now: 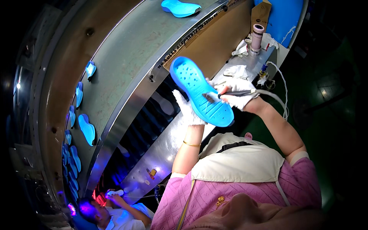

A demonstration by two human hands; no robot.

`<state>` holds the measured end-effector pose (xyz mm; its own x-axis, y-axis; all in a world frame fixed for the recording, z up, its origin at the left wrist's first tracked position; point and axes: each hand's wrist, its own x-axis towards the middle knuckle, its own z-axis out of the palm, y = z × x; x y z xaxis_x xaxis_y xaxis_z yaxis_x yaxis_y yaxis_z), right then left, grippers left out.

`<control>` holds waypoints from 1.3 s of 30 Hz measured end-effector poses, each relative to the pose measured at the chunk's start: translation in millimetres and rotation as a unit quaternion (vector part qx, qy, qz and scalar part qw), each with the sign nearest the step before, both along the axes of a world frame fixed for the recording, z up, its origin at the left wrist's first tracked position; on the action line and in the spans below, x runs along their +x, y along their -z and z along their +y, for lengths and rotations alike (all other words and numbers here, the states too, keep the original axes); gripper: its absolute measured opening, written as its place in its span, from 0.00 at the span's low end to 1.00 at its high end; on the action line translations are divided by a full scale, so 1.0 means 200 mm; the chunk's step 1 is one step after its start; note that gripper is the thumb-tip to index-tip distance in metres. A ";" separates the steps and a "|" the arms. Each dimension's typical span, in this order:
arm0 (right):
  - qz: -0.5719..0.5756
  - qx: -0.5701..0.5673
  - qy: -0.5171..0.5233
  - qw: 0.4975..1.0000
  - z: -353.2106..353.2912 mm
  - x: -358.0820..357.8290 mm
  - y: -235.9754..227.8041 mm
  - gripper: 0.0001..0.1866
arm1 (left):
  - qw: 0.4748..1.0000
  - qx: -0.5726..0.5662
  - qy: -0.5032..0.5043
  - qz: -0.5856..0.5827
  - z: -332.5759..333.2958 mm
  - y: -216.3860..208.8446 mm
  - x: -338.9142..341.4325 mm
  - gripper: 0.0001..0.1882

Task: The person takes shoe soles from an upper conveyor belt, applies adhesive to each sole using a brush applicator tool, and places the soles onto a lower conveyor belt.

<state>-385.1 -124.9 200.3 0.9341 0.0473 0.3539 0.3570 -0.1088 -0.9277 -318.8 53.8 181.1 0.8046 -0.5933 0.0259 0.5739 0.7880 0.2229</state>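
Note:
A bright blue shoe sole [190, 81] is held up in front of me, tilted, with its holed and ridged face showing. My left hand [188, 110], in a white glove, grips it along its left edge near the heel; some fingers are hidden behind it. A brush [210, 97] with a slim dark handle is in my right hand [238, 95], whose white glove leaves fingertips bare. Its bristles rest on the sole's middle. From the handle's rear, a pale hose [275, 97] curves away to the right.
A curved green conveyor belt [132, 53] carries several blue soles [87, 129] behind a metal rail. A metal ledge [155, 168] runs below it. A pink bottle [257, 38] stands beside white gloves [240, 49] at the far right. A co-worker [126, 212] handles another sole at lower left.

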 end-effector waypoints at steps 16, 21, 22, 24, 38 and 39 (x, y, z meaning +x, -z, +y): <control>-0.101 -0.012 -0.005 0.995 0.13 -0.13 -0.02 0.04 | 0.976 0.068 -0.098 -0.182 -0.03 -0.03 -0.02 0.47; -0.065 0.026 -0.046 0.996 0.19 -0.14 -0.02 0.05 | 0.987 0.024 -0.056 -0.151 -0.01 -0.04 0.00 0.47; 0.070 0.115 -0.092 0.987 0.18 -0.14 -0.02 0.05 | 0.986 0.007 -0.056 -0.157 0.00 -0.04 0.00 0.48; 0.017 0.085 -0.050 0.995 0.14 -0.12 -0.04 0.05 | 0.987 0.010 -0.072 -0.141 0.02 -0.05 0.02 0.47; 0.126 0.048 -0.143 0.981 0.13 -0.21 0.02 0.07 | 0.987 -0.003 -0.002 -0.163 0.06 -0.15 0.05 0.47; 0.155 0.058 -0.140 0.976 0.12 -0.21 0.03 0.08 | 0.985 0.023 -0.005 -0.168 0.07 -0.14 0.06 0.47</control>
<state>-427.1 -101.2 194.3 0.9534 0.2923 0.0750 0.0582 0.0659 -0.9961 -306.7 67.2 209.4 0.7610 -0.5918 0.2658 0.4531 0.7781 0.4350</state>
